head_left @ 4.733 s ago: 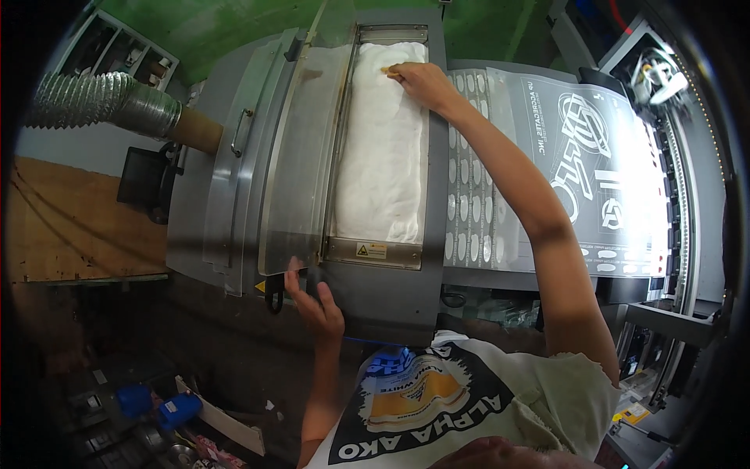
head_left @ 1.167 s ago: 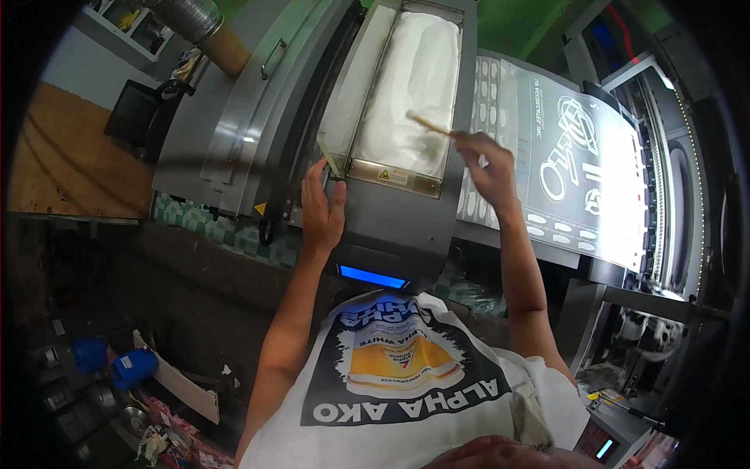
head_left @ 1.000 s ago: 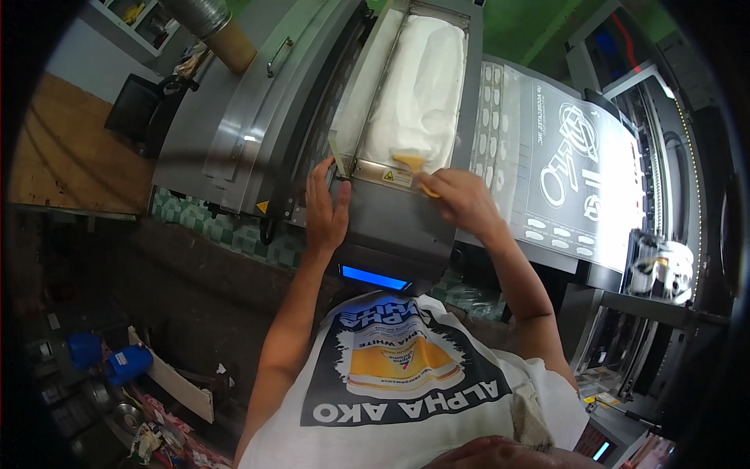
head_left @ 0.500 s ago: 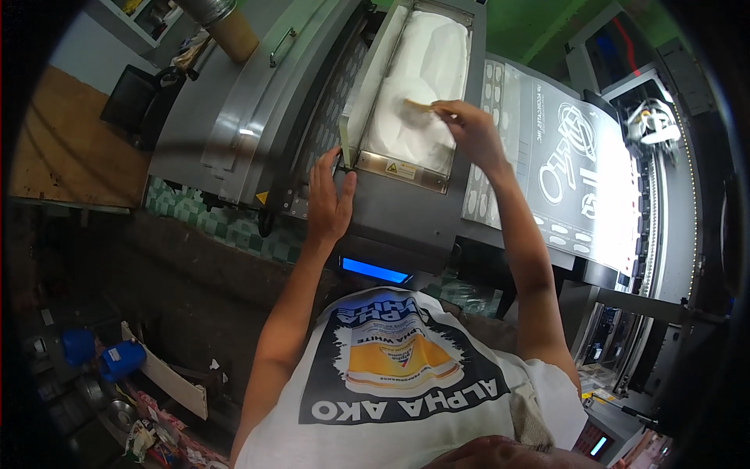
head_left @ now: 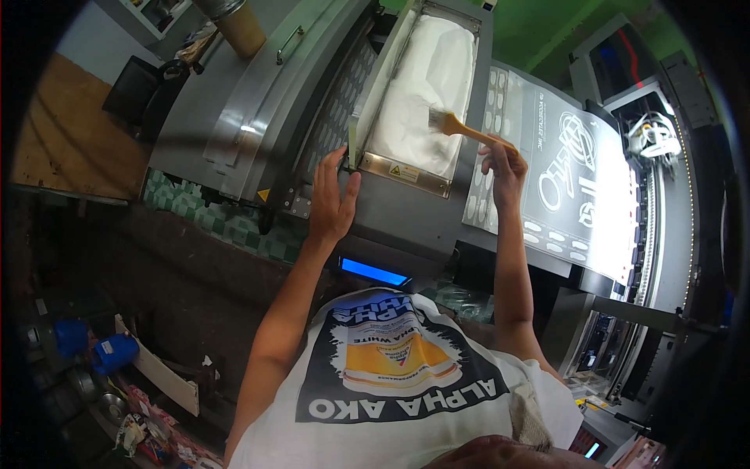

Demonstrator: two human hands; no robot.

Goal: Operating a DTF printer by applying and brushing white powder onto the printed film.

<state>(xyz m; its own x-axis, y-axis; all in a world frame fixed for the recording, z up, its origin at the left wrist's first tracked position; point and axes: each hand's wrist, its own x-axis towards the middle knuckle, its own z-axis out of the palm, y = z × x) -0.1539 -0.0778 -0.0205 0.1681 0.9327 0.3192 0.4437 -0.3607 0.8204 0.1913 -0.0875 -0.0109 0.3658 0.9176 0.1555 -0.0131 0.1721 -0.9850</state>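
Observation:
White powder (head_left: 410, 102) fills a long metal trough (head_left: 400, 169) on top of a dark grey machine. In my right hand (head_left: 504, 166) is a flat brush (head_left: 461, 127) with a wooden handle, its bristles at the powder near the trough's right side. The fingers are closed round the far end of the handle. My left hand (head_left: 333, 205) rests open at the trough's near left corner. Its fingers are stretched out beside the lower end of the raised metal flap (head_left: 354, 141) and seem to touch the machine there.
A wide printed film (head_left: 547, 144) runs from the trough toward a brightly lit printer (head_left: 652, 187) on the right. To the left lies a large grey metal hood (head_left: 226, 117) with a cardboard-coloured tub (head_left: 241, 35) on it. A blue display (head_left: 375, 272) glows on the machine's near side.
My right hand has drawn back toward me and to the right, and the brush has moved rightward across the powder. The left hand stays at the trough's corner.

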